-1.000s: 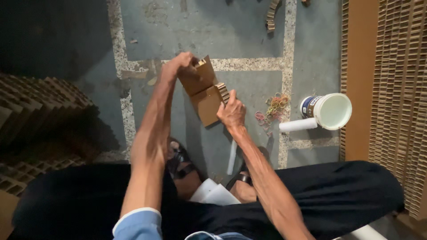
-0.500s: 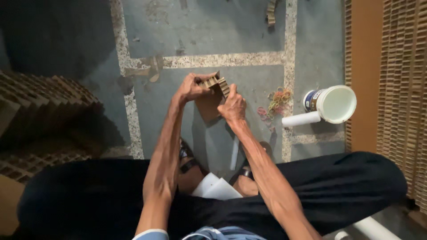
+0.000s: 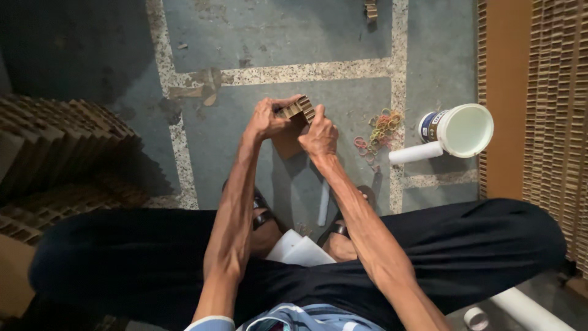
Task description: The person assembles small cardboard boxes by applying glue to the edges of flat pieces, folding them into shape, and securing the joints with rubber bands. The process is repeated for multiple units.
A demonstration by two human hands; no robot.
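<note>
From my feed, the left hand point(image 3: 264, 119) has closed in beside the right hand point(image 3: 318, 136), and the stack of folded cardboard pieces point(image 3: 295, 110), a second ago fanned open as flat flaps, is now squeezed into a tight bundle. Both sets of fingers clamp it above the floor point(image 3: 257, 37), left of the rubber bands point(image 3: 381, 130) and white tub point(image 3: 465, 130); I judge the bundle gathered for binding.

Dim indoor light, brightest over the centre and right of the concrete floor point(image 3: 275, 37). Upper left corner falls into deep shadow, and so does the cardboard stack point(image 3: 55, 147) at left. White bucket point(image 3: 465, 130) is near blown out. Forearms catch soft highlights. Focus sharp mid-frame; slight wide-angle stretch at edges. No motion blur.
</note>
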